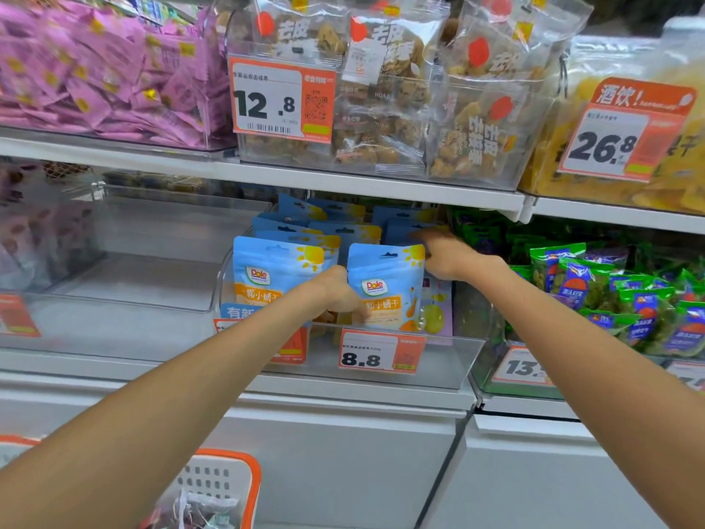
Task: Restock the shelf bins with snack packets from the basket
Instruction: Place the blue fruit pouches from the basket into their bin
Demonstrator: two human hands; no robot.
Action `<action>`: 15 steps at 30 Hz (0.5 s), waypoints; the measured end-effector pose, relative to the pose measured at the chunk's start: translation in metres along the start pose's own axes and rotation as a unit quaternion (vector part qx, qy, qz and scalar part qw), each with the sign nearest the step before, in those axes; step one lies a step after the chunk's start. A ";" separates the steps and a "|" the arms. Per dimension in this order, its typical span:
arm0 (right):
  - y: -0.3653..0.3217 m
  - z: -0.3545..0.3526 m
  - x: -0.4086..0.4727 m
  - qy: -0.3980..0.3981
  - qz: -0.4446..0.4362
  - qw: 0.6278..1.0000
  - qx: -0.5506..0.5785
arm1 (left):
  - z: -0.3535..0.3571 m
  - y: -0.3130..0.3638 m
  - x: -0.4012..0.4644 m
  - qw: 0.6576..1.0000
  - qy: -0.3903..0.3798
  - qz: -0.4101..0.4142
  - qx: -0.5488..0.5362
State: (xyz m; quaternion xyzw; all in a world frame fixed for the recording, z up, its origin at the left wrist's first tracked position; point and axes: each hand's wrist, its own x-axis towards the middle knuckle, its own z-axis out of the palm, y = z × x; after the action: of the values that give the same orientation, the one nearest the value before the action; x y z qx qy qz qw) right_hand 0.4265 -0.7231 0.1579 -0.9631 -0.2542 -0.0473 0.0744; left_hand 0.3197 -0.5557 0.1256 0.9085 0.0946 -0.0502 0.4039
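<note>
Orange-rimmed plastic marks the basket [225, 479] at 7 o'clock, nearest the camera, with crumpled packets inside. Both forearms reach from it up to the clear bin [438, 360] at the centre of the lower shelf.

The left hand [335, 295] grips the lower left edge of the front right packet [385, 284], fingers curled round it, just beside the left packet [267, 276]. The right hand [444, 257] sits at 3 o'clock of that same packet, at its upper right corner, knuckles toward the camera; its fingers reach behind the packet toward the back rows [335, 223], and I cannot tell whether they pinch anything.

To do this step well, I judge the packet should be stood upright and square, label facing out, level with the one beside it, then pressed back against the row so it does not tip forward over the bin's low front wall. The price tag [381, 355] at 6 o'clock of the packet should stay unobscured.

Farther off, at 12 o'clock, the upper shelf [343, 181] carries full bins.
</note>
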 end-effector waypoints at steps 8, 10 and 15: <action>0.001 0.003 0.020 0.063 0.100 0.991 -0.060 | 0.003 0.007 0.004 0.998 0.013 0.023 -0.062; 0.004 0.004 0.019 0.183 0.106 0.977 -0.004 | 0.004 0.006 0.007 0.998 0.012 0.017 -0.067; 0.015 -0.003 0.018 0.122 0.079 0.985 0.094 | 0.004 0.010 0.022 0.993 0.017 0.006 -0.117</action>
State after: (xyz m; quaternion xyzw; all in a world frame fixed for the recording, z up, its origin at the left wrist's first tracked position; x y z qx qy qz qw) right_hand 0.4495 -0.7278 0.1611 -0.9561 -0.1693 -0.1341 0.1982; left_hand 0.3429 -0.5625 0.1267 0.8565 0.1010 -0.0208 0.5058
